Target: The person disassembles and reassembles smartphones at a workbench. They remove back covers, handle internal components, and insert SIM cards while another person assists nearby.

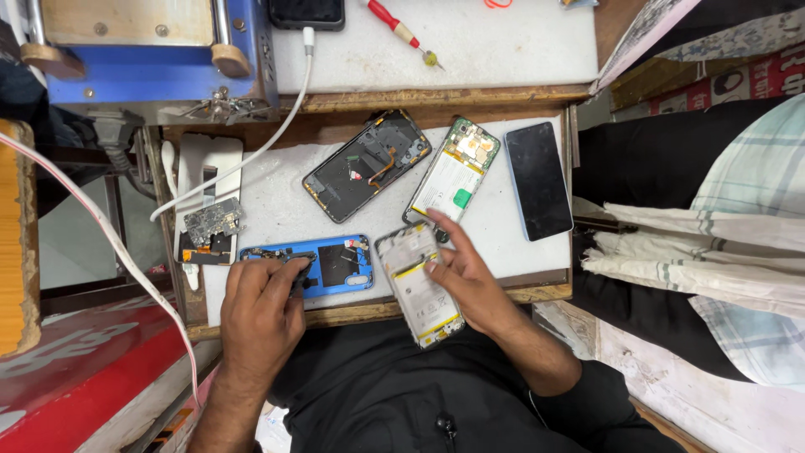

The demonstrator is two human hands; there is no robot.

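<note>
My left hand (262, 309) rests on the left end of an opened blue phone frame (340, 264) and pinches a small dark tool against it. My right hand (463, 277) lies with spread fingers on an opened phone with a white battery (415, 289) that hangs over the tray's near edge. Just beyond its fingertips lies a second opened phone with a white battery and green board (453, 172). An opened black phone shell (367, 164) lies further back, tilted.
All sit on a white work tray (277, 210). A dark phone (538, 179) lies face up at its right. A loose circuit board (213, 221) is at the left. A white cable (277, 130), red screwdriver (402, 30) and blue machine (151, 50) are behind.
</note>
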